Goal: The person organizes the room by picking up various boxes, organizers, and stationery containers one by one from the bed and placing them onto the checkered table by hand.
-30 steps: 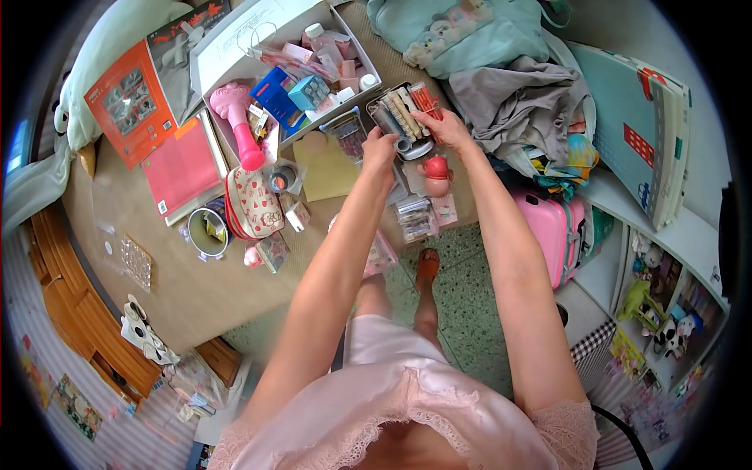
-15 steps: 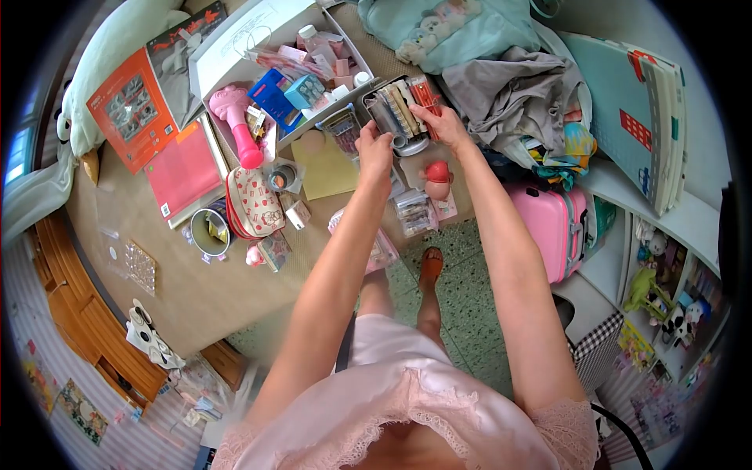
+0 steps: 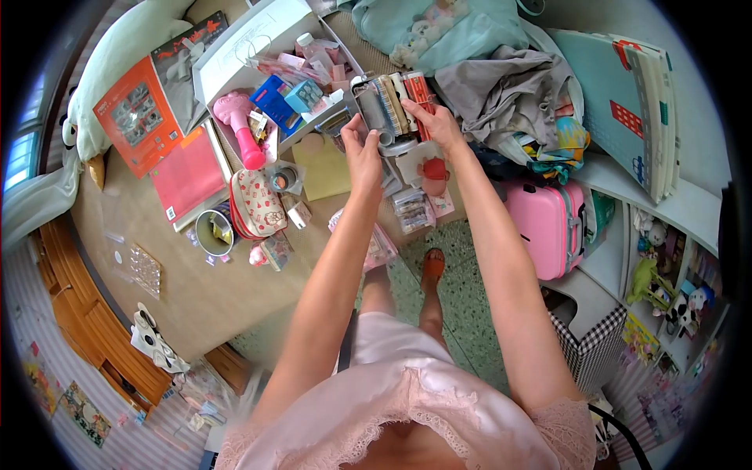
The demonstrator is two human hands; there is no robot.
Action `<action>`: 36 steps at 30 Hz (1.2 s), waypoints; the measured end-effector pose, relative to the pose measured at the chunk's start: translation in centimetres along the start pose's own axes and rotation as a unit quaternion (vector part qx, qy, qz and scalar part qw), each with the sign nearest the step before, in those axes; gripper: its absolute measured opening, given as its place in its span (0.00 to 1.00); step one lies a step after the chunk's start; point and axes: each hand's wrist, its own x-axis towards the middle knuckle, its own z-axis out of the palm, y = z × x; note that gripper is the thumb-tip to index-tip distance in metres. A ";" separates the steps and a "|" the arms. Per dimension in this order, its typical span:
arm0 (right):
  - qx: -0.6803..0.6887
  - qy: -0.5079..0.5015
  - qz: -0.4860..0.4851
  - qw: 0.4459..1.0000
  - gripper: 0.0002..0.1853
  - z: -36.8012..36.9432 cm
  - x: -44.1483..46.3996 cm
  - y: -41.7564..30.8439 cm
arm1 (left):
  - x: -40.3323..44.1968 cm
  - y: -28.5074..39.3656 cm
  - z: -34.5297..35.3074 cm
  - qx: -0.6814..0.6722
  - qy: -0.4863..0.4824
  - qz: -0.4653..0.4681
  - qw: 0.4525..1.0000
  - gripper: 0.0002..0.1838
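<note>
A small open case [image 3: 386, 110] packed with rolls and stick-like items is between my two hands at the table's far edge. My left hand [image 3: 363, 150] is at its near left corner, fingers closed around the edge. My right hand [image 3: 435, 125] grips its right side, with fingers over the red sticks [image 3: 417, 95]. Just below the case lies a red and pink round item [image 3: 434, 174], and nearer still a clear packet of small items [image 3: 413, 210]. A yellow sheet [image 3: 323, 166] lies left of my left hand.
A white box [image 3: 345, 48] full of bottles and packets stands behind, with a pink wand-like item [image 3: 244, 135] at its corner. A patterned pouch [image 3: 257, 204] and tin [image 3: 213, 232] sit left. Grey clothes [image 3: 509, 94] and a pink suitcase [image 3: 543, 229] are right.
The case and both hands have shifted slightly left and up in view. A pale flat piece now shows below the case, beside the red and pink item. The camera view has turned a little.
</note>
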 end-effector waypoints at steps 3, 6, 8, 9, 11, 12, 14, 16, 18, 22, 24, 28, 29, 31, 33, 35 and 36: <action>0.014 -0.027 0.047 0.998 0.26 -0.9 -2.3 -2.8 | -1.3 2.0 -0.4 -0.071 -0.035 0.005 0.997 0.22; -0.020 0.015 0.032 0.999 0.26 -1.6 -5.6 -5.8 | -2.3 3.2 -1.0 0.012 -0.056 -0.022 0.998 0.21; 0.019 0.030 -0.002 0.999 0.27 -2.1 -7.8 -6.5 | -3.8 4.9 -0.6 0.010 -0.077 -0.014 0.997 0.21; 0.022 0.035 -0.001 0.999 0.28 -2.6 -9.2 -7.0 | -4.8 5.9 -0.4 0.009 -0.092 -0.011 0.996 0.20; 0.026 0.058 -0.053 0.997 0.31 -3.5 -11.5 -7.2 | -6.7 7.7 0.2 0.010 -0.111 -0.003 0.994 0.19; 0.069 0.050 -0.026 0.996 0.31 -4.1 -13.0 -8.1 | -7.4 8.2 0.3 0.021 -0.134 -0.003 0.991 0.19; 0.166 0.052 0.008 0.985 0.30 -5.1 -17.1 -10.2 | -9.4 9.9 1.0 0.026 -0.171 -0.012 0.985 0.19; 0.185 0.094 -0.052 0.977 0.29 -6.4 -19.8 -9.8 | -12.0 11.7 2.2 0.017 -0.205 -0.013 0.979 0.19; 0.217 0.130 -0.066 0.965 0.27 -7.8 -23.3 -10.1 | -14.6 12.5 3.8 -0.002 -0.242 -0.022 0.970 0.20; 0.274 0.183 -0.087 0.940 0.25 -11.6 -31.4 -10.3 | -21.2 14.2 7.9 0.018 -0.303 -0.028 0.952 0.21; 0.250 0.240 -0.110 0.931 0.23 -13.9 -36.0 -9.7 | -24.5 13.2 10.2 0.000 -0.356 -0.020 0.934 0.22; 0.279 0.284 -0.134 0.908 0.27 -19.1 -46.5 -7.0 | -34.6 12.9 14.5 0.003 -0.463 -0.041 0.886 0.26; 0.278 0.311 -0.134 0.899 0.27 -20.4 -49.7 -6.4 | -37.5 12.5 15.5 -0.008 -0.496 -0.054 0.867 0.27; 0.239 0.359 -0.171 0.886 0.25 -23.2 -55.7 -4.5 | -42.4 10.1 17.5 0.006 -0.542 -0.056 0.838 0.29; 0.266 0.420 -0.163 0.852 0.21 -25.4 -61.9 -3.2 | -48.7 8.5 19.6 -0.014 -0.564 -0.086 0.821 0.30; 0.198 0.491 -0.139 0.837 0.22 -27.4 -67.7 -1.2 | -53.8 6.7 21.3 0.000 -0.620 -0.139 0.772 0.31; 0.198 0.508 -0.139 0.827 0.22 -28.4 -70.2 -0.1 | -55.7 5.4 22.4 0.014 -0.636 -0.146 0.758 0.31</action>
